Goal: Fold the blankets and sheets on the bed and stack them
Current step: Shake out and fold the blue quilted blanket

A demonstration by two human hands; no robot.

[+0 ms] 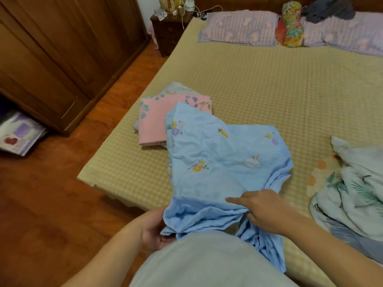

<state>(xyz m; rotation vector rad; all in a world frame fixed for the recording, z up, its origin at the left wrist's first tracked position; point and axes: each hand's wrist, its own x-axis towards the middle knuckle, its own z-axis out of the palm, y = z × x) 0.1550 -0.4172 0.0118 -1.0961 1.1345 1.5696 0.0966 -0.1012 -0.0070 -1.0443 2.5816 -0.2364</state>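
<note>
A light blue sheet (pixel 219 162) printed with rabbits, carrots and flowers lies crumpled at the near edge of the bed (pixel 259 90), its far corner overlapping a folded pink floral sheet (pixel 153 125). The pink sheet rests on another folded pale one. My left hand (pixel 154 230) grips the blue sheet's near left edge from below. My right hand (pixel 263 208) pinches a bunched fold on its near right side, index finger stretched out over the cloth. A rumpled white sheet with a green leaf print (pixel 352 189) lies unfolded at the right.
Two lilac pillows (pixel 238 30) and a colourful floral bolster (pixel 290 25) line the head of the bed, with dark clothing on the right pillow. A wooden nightstand (pixel 167 32) and wardrobe (pixel 62 48) stand at the left across a wooden floor. A box (pixel 20 135) lies on the floor.
</note>
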